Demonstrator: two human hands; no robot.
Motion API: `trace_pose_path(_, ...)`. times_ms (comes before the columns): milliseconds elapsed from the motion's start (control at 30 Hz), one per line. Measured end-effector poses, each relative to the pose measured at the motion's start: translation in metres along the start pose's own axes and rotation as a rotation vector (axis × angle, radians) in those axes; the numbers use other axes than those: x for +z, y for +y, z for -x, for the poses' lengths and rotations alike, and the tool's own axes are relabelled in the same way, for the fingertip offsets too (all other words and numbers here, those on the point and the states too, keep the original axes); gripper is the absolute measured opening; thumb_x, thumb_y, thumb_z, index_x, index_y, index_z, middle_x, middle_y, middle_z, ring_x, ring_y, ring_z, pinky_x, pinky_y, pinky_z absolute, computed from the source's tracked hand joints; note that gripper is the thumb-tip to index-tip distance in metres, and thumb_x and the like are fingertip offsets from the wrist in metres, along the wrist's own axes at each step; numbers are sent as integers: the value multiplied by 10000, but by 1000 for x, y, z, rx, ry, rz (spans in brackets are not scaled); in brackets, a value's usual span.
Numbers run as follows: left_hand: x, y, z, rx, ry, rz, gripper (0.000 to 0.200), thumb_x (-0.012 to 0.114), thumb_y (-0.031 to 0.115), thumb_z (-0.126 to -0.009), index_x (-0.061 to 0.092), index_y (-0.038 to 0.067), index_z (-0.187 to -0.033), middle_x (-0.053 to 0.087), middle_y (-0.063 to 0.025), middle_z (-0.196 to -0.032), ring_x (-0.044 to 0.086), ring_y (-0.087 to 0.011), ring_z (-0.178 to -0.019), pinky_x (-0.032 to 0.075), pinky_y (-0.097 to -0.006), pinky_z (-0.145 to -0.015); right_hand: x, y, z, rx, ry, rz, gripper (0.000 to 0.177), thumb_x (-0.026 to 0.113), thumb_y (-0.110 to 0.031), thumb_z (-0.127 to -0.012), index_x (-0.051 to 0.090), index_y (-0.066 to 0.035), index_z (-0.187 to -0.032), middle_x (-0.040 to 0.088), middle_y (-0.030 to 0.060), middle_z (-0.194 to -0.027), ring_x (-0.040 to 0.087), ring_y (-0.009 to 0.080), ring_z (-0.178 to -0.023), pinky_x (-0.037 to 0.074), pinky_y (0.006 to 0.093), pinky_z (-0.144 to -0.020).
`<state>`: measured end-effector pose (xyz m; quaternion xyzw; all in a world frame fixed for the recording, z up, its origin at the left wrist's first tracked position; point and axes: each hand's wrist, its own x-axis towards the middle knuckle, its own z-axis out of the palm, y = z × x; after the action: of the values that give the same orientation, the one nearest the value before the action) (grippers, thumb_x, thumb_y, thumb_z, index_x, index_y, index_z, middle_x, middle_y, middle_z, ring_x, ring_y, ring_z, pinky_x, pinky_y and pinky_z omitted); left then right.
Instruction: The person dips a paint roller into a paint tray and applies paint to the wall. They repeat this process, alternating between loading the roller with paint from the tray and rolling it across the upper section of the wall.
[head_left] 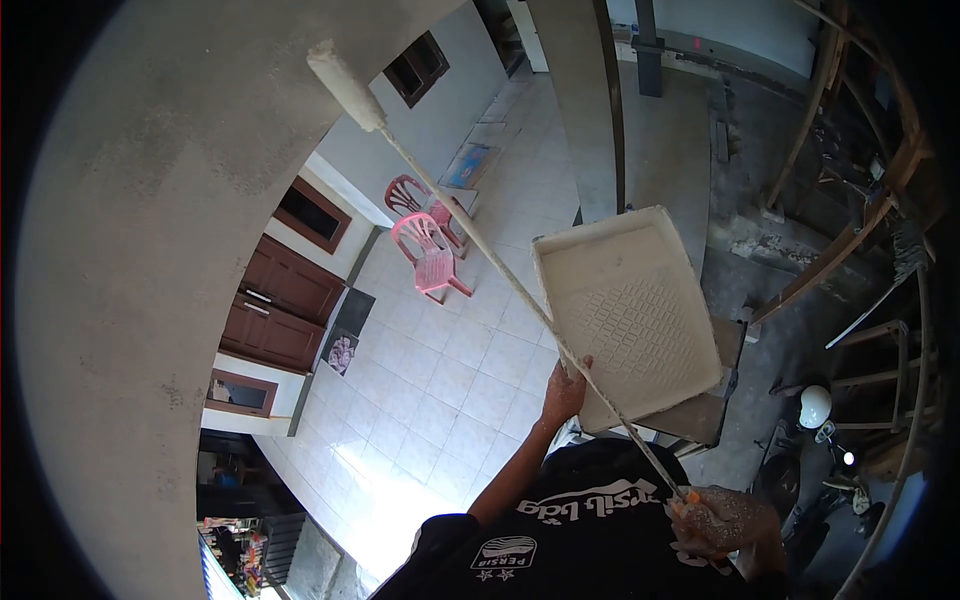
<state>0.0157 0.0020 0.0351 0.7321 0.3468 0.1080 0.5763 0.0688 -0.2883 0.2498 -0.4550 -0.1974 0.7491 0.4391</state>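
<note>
A long-handled paint roller slants across the view, its pole coated in dried paint. My left hand is closed around the pole partway down, beside the near corner of the paint tray. At the pole's lower end, close to my chest, my right hand, spattered with pale paint, grips the orange end of the handle. The pale roller head is up against the view of the grey ceiling; whether it touches cannot be seen. To the right of the pole is a large paint tray with a ribbed bottom, coated in beige paint.
Beneath the tray stands a dark-edged platform. Two plastic chairs, one pink and one darker red, stand on the tiled floor far below. Wooden poles lean at right, near a parked motorbike. A column rises behind.
</note>
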Motion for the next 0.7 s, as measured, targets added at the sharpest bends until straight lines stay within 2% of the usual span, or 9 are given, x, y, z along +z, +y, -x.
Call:
trace_pose_path(33,1,-4,-2,47,-17,16,576,566,415,-931,499,-78,-1222,633,-279,-1075,633,-361,-1011,489,-404,-866,2,-1,3,48,8,24,260,458,-314,-997,453,-65,-926,476,-8,-648,462,78,-504,382,226,-428)
trace_pose_path(200,2,-2,-1,27,-12,34,566,556,426,-936,522,-84,-1180,646,-273,-1020,647,-355,-965,503,-399,-834,13,-27,20,263,18,90,275,445,-328,-1000,460,-75,-894,460,-33,-613,462,69,-507,387,216,-439)
trace_pose_path(400,2,-5,0,26,3,-14,567,557,420,-934,518,-81,-1196,634,-287,-1056,620,-387,-1027,481,-411,-878,0,6,26,-20,62,-195,246,489,-286,-988,499,-55,-906,473,-14,-615,452,70,-490,349,227,-407)
trace_pose_path(500,1,3,2,9,4,-22,576,557,421,-930,513,-80,-1211,623,-293,-1100,604,-401,-1066,471,-425,-896,-5,-5,19,-21,180,-437,266,520,-309,-974,513,-50,-915,462,14,-604,429,79,-461,323,242,-383)
trace_pose_path(600,0,4,2,13,7,-43,578,556,424,-929,514,-80,-1209,624,-293,-1099,607,-400,-1063,470,-428,-901,-20,-30,4,-172,140,-296,377,467,-464,-975,472,-102,-870,427,-23,-564,375,70,-406,337,245,-372)
trace_pose_path(633,0,5,1,-12,9,-68,584,560,430,-925,516,-81,-1206,625,-292,-1096,611,-398,-1058,473,-428,-900,-26,-32,-3,-190,187,-250,422,425,-501,-979,471,-97,-865,421,-21,-558,378,84,-400,334,259,-364)
trace_pose_path(700,0,7,2,-13,11,-70,590,563,434,-923,516,-83,-1203,626,-293,-1094,612,-396,-1058,475,-428,-898,-33,-45,-14,-253,199,-211,436,414,-518,-977,464,-101,-864,421,-22,-554,379,85,-398,338,261,-369)
